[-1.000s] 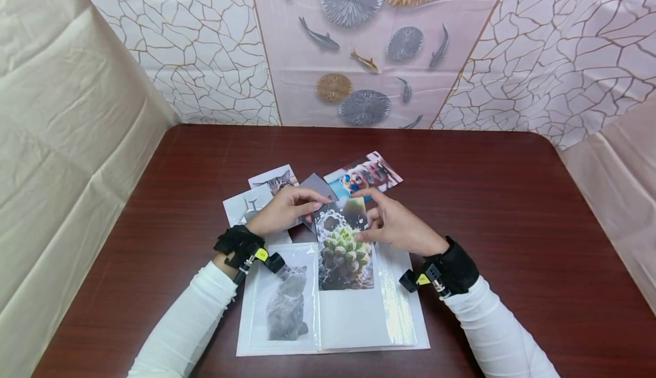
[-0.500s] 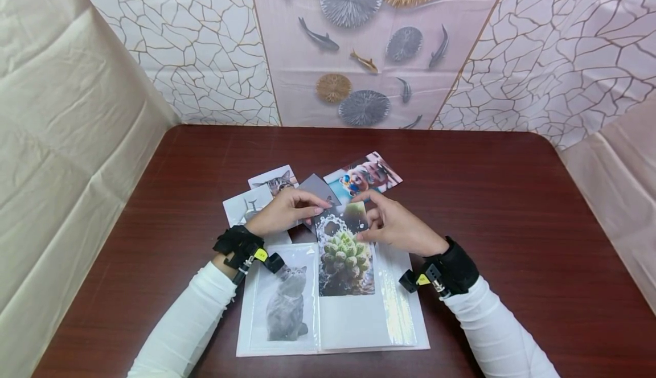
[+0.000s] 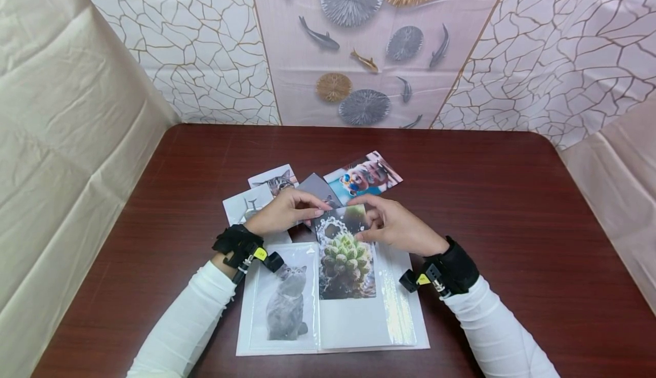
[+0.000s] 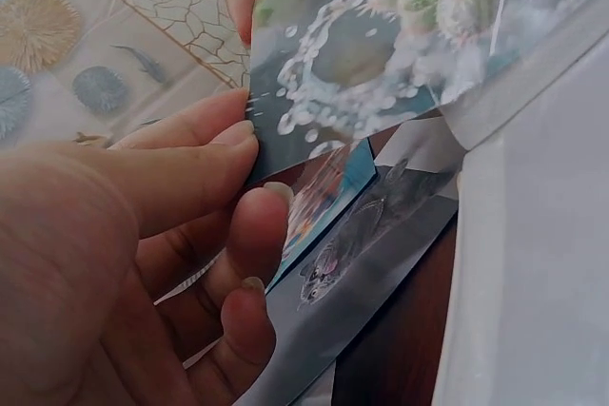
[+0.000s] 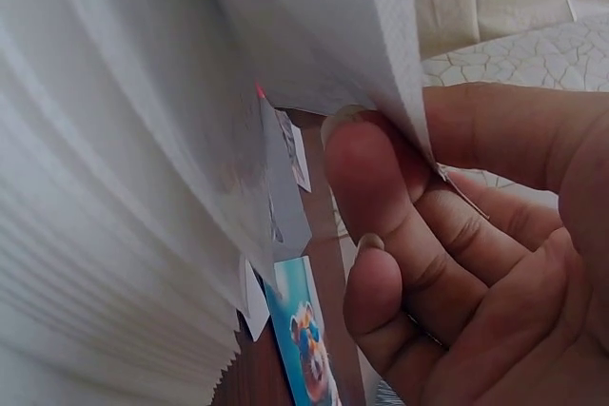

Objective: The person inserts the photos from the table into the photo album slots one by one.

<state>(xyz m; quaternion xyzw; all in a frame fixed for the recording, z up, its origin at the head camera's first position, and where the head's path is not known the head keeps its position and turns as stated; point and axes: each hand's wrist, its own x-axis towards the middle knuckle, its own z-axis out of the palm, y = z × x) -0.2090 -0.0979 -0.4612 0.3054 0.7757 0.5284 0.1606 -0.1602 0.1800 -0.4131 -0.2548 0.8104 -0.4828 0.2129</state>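
An open photo album [image 3: 353, 327] lies on the table, with a grey cat picture [image 3: 287, 309] in its left page. Over the right page is a photo of a succulent [image 3: 345, 278], its lower part inside the page's clear sleeve. My left hand [image 3: 284, 213] pinches the photo's upper left corner between thumb and index finger, as the left wrist view shows. At the right edge of the photo, my right hand [image 3: 397, 227] pinches the album page [image 5: 381, 35] between thumb and fingers. Several white page edges fan out at the left of the right wrist view.
Loose photos lie behind the album: a colourful animal picture [image 3: 366, 176], a grey one [image 3: 315, 184] partly under my left fingers, a tabby cat [image 3: 277, 180] and a pale one [image 3: 246, 204]. Patterned cloth [image 3: 205, 53] hangs behind the dark wooden table [image 3: 512, 224].
The succulent photo has slid a little toward me, deeper down the right page. My left hand's fingertips have moved slightly down with it; the right hand has stayed almost still.
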